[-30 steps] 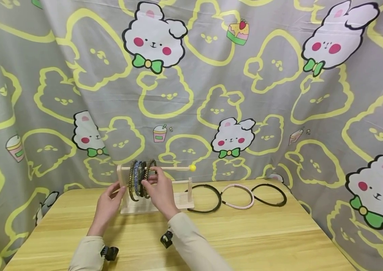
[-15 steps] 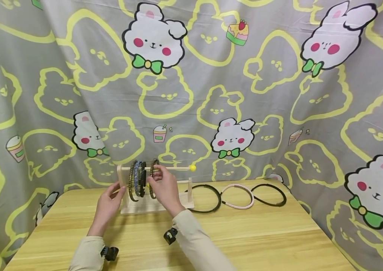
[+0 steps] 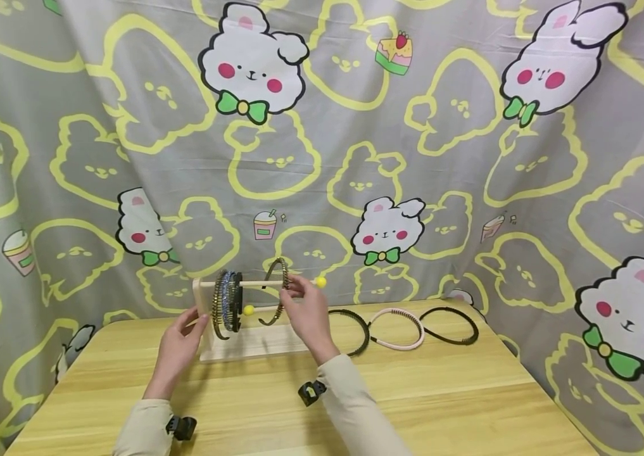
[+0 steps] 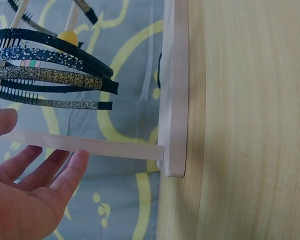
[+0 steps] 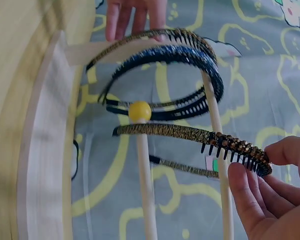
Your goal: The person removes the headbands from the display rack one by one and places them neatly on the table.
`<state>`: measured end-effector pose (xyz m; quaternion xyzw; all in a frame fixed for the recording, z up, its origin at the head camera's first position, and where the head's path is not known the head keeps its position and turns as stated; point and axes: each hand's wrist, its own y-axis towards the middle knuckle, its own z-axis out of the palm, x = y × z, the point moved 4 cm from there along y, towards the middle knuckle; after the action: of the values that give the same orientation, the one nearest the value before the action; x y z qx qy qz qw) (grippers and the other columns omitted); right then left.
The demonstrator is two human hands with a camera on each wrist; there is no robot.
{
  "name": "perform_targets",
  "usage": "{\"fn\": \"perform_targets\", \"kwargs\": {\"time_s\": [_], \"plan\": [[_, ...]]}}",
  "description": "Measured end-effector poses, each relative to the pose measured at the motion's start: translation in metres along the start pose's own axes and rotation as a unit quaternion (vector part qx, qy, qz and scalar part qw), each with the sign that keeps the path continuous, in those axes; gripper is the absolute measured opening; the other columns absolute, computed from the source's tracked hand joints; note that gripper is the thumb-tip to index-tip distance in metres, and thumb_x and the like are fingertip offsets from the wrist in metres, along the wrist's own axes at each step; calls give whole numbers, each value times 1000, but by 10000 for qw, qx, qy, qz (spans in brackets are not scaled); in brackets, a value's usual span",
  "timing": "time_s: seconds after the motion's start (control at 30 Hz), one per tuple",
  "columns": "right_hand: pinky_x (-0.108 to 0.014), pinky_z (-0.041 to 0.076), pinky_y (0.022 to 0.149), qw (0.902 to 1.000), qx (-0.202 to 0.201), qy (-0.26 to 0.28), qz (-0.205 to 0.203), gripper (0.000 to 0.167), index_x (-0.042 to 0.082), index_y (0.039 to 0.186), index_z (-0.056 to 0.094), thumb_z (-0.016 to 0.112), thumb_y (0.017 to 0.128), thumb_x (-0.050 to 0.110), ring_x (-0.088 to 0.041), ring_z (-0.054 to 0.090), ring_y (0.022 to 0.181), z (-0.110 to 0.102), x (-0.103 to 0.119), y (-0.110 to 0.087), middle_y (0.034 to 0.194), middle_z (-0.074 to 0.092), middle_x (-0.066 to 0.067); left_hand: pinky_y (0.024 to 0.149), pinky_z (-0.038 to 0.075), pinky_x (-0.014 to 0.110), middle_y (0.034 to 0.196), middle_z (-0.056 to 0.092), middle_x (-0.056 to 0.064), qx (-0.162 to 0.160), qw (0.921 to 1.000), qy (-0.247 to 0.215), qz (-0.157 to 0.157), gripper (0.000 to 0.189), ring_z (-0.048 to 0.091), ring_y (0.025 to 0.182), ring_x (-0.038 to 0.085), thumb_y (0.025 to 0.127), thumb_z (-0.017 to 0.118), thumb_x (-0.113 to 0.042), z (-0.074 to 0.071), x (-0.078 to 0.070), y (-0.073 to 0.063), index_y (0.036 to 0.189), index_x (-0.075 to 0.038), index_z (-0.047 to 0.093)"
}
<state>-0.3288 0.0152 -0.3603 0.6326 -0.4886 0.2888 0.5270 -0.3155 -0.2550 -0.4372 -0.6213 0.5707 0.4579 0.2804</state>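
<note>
My right hand (image 3: 309, 313) pinches a gold beaded headband (image 5: 190, 132) between thumb and fingers. That headband is still looped round the top rod (image 3: 256, 283) of a pale wooden headband stand (image 3: 259, 345), towards the rod's yellow-ball end. At the stand's left end, my left hand (image 3: 181, 342) holds the upright (image 4: 110, 147), thumb on one side and fingers on the other. Beside this upright hang several headbands close together, among them a blue sequined headband (image 4: 35, 55) and a gold glitter headband (image 4: 50, 75).
On the wooden table (image 3: 276, 405), right of the stand, lie a black headband (image 3: 365, 335), a pink headband (image 3: 398, 346) and another black headband (image 3: 477, 329). A lower rod with a yellow ball (image 3: 249, 310) points left. Behind hangs a patterned grey curtain (image 3: 310, 145).
My right hand has drawn the gold headband rightward along the top rod, away from the other headbands. The left hand stays at the upright. The head view has shifted slightly.
</note>
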Motion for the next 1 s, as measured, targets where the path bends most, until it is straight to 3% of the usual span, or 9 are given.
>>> {"fn": "perform_targets", "kwargs": {"time_s": [0.2,0.37,0.6,0.83,1.0], "plan": [[-29,61,84,9997,-204,119,-33,39,7,133,66,70,96,18,-21,70,105,-24,-6,1,118,74,-7,111,45,56,156,43,24,26,10000,-10,-57,67,47,140,43,107,48,-48,0,-2,-1,156,-4,38],[-28,62,79,9986,-411,259,207,39,10,135,66,69,97,17,-22,70,106,-44,-14,1,123,72,-7,112,44,57,157,42,25,61,10000,2,-59,68,46,141,44,107,48,-47,0,-3,-2,157,-3,36],[-36,63,77,9967,-675,344,289,36,14,133,69,69,97,17,-21,72,101,-71,-27,-4,127,69,-5,113,43,58,158,41,25,72,9999,1,-80,70,45,141,44,107,47,-48,1,-2,-2,158,-3,34],[-31,61,79,9946,-931,242,378,39,15,135,68,70,96,19,-22,70,105,-97,-41,-7,129,68,-4,113,42,58,158,41,24,64,9999,-33,-104,70,44,142,44,106,48,-51,0,-1,-1,158,-5,36],[-26,61,82,9924,-971,517,553,42,13,140,64,67,98,13,-26,69,111,-118,-51,-7,128,67,-10,113,42,58,159,40,23,108,9998,-69,-138,71,44,142,44,106,49,-51,0,-1,-1,158,-5,35]]}}
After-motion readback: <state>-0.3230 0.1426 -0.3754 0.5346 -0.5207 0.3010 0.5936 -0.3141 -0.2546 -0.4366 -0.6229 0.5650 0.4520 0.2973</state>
